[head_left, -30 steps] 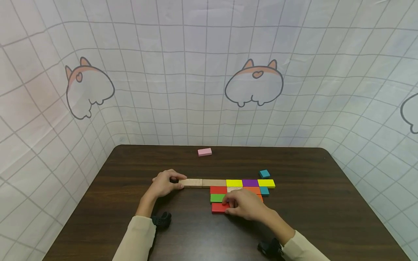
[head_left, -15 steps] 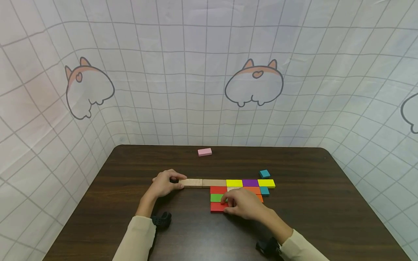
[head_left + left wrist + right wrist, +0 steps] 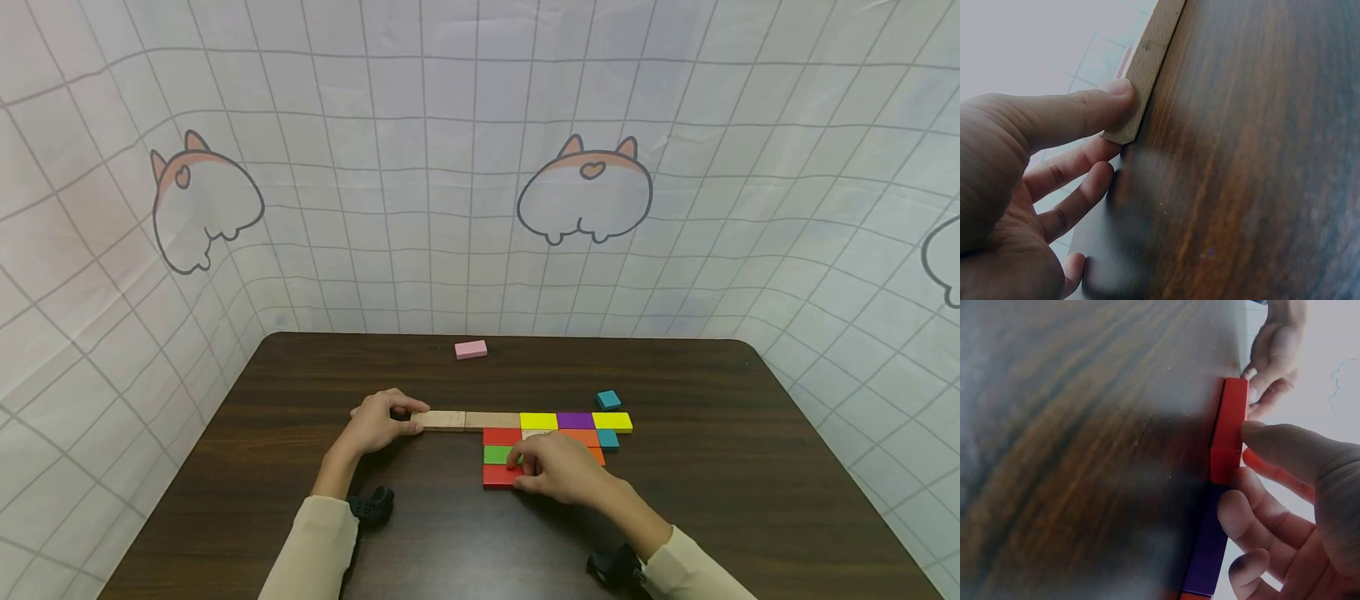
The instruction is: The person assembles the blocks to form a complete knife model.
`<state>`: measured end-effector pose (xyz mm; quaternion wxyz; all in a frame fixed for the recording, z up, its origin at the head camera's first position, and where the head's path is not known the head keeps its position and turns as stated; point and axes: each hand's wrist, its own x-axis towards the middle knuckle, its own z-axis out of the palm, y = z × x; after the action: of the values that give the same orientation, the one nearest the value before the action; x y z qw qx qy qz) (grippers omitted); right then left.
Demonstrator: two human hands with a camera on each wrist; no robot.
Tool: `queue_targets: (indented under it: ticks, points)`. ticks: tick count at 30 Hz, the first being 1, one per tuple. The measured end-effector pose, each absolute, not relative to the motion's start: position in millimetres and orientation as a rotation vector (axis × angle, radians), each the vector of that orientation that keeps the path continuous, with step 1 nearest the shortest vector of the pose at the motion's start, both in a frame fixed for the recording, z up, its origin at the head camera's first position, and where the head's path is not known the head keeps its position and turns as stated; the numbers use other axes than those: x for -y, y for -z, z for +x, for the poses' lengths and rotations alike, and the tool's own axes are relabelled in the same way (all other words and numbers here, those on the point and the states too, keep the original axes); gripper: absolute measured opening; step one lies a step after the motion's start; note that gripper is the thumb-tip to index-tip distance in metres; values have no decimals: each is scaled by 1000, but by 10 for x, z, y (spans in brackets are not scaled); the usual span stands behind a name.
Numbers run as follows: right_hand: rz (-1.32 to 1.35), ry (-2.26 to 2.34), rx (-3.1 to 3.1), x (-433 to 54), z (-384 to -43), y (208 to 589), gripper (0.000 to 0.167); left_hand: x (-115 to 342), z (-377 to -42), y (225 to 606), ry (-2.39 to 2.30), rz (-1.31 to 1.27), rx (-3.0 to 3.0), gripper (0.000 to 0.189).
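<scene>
My left hand (image 3: 381,421) pinches the left end of a plain wooden block (image 3: 442,421), thumb on its near side in the left wrist view. A second wooden block (image 3: 492,421) continues that row to the right. With thumb and fingers my right hand (image 3: 566,468) holds a red block (image 3: 501,477) at the front of a flat patch of coloured blocks. Right behind it lie a green block (image 3: 498,455) and another red block (image 3: 502,436). The right wrist view shows a purple block (image 3: 1208,540) beside the held red one; my right hand hides it in the head view.
Yellow (image 3: 537,421) and purple (image 3: 574,421) blocks extend the back row, with orange (image 3: 579,437) and teal (image 3: 607,440) ones in front. A loose teal block (image 3: 608,400) lies behind its right end. Near the far edge of the table (image 3: 337,358) is a pink block (image 3: 470,350).
My right hand has slid the front red block slightly back and left, closing the gap to the green block; over the last half second it holds still. My left hand has stayed in place.
</scene>
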<state>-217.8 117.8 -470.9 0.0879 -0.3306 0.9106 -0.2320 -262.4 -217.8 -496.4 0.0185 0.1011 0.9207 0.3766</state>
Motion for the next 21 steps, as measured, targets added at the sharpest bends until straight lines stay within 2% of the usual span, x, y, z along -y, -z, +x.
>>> queue_targets:
  ticks: [11, 21]
  points:
    - [-1033, 758, -2570, -1253, -2353, 4568, 18, 2168, -2617, 4944, -1190, 279, -2830, 27]
    - [-995, 906, -2511, -1276, -2938, 4423, 22, 2163, -2614, 4936, -1205, 267, -2821, 26]
